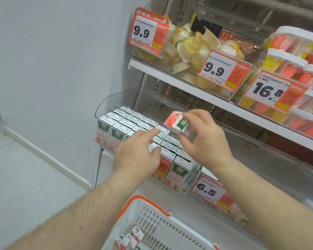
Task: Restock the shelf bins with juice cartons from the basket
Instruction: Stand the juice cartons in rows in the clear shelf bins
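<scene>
Below my arms, the white basket (157, 230) with its orange rim holds a few juice cartons (128, 239) in its near corner. Above it, my left hand (137, 156) lies with fingers spread on the carton tops in the clear shelf bin (188, 179), which is packed in rows. Just beside it, my right hand (204, 139) grips one tilted carton (177, 123) over the bin. Farther up, a shelf (188, 87) carries fruit cups (192, 49) behind orange price tags (222, 71).
</scene>
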